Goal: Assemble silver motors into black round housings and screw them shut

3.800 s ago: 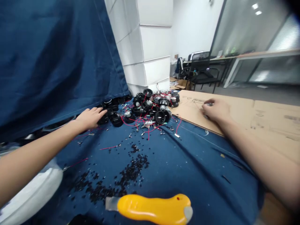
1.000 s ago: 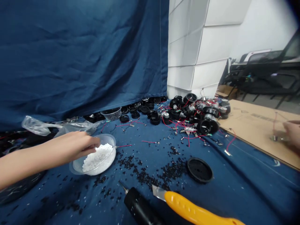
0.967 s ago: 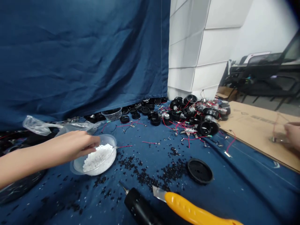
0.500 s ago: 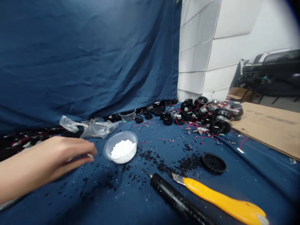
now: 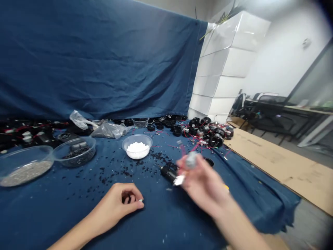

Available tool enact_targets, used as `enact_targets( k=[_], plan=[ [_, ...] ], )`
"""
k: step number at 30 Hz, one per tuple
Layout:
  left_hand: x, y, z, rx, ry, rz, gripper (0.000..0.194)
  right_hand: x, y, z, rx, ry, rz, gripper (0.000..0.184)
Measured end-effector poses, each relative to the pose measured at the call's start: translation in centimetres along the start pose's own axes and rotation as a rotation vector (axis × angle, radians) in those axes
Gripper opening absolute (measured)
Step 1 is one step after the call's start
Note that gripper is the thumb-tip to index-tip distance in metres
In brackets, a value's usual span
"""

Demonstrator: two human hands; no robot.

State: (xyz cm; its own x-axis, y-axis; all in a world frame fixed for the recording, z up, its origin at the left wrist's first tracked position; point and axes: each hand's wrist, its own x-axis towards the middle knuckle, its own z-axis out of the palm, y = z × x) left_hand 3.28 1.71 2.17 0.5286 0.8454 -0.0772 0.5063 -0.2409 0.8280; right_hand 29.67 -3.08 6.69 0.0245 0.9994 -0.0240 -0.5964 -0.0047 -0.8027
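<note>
Low over the blue cloth, my left hand (image 5: 122, 201) is closed in a pinch on a small white piece (image 5: 141, 200). To its right, my blurred right hand (image 5: 204, 185) is raised, its fingers around a small grey motor (image 5: 191, 159) with red wires. A bright white part (image 5: 179, 180) shows at the right fingertips; whether it belongs to the motor I cannot tell. Beyond the hands stands a clear plastic bowl (image 5: 125, 142) of small white pieces (image 5: 137, 147). A black screwdriver-like tool (image 5: 168, 173) lies partly behind my right hand, which also hides most of a yellow cutter (image 5: 226, 187).
Loose small black pieces (image 5: 125, 170) are scattered on the cloth. At left stand a bowl of black parts (image 5: 92, 149) and a bowl of fine grey bits (image 5: 48, 152). A plastic bag (image 5: 110, 130), a pile of motors and black housings (image 5: 215, 133) and cardboard (image 5: 286, 159) lie farther off.
My view has shifted back, bringing the left bowls into sight. My left hand now sits nearer the middle front. My right hand has come into view with the motor.
</note>
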Motion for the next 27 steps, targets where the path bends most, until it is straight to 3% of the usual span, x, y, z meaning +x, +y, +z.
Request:
enact_targets(
  k=[3, 6, 11, 14, 20, 23, 27],
  plan=[
    [-0.9, -0.8, 1.4, -0.055, 0.069, 0.035, 0.021, 0.3, 6.9, 3.8, 0.133, -0.131, 0.239, 0.037],
    [-1.1, -1.8, 0.2, -0.021, 0.189, 0.082, 0.024, 0.9, 9.9, 5.2, 0.049, -0.186, 0.332, 0.037],
    [-0.5, -3.2, -3.8, 0.107, 0.487, 0.033, 0.026, 1.6, 7.4, 5.8, -0.080, -0.265, 0.375, 0.036],
    [-0.4, -3.5, -4.6, 0.060, 0.577, 0.032, 0.030, 2.4, 6.1, 7.3, 0.011, -0.236, 0.258, 0.040],
    [-0.3, -3.6, -2.8, -0.125, 0.411, 0.089, 0.035, 4.6, 6.1, 9.8, 0.158, -0.130, 0.011, 0.050],
    [-0.3, -3.5, -2.3, -0.153, 0.338, 0.097, 0.032, 6.1, 7.1, 9.2, 0.008, -0.147, -0.003, 0.055],
    [-0.5, -3.1, -2.5, -0.074, 0.312, 0.148, 0.027, 7.3, 9.6, 7.1, -0.208, -0.137, 0.089, 0.052]
  ],
)
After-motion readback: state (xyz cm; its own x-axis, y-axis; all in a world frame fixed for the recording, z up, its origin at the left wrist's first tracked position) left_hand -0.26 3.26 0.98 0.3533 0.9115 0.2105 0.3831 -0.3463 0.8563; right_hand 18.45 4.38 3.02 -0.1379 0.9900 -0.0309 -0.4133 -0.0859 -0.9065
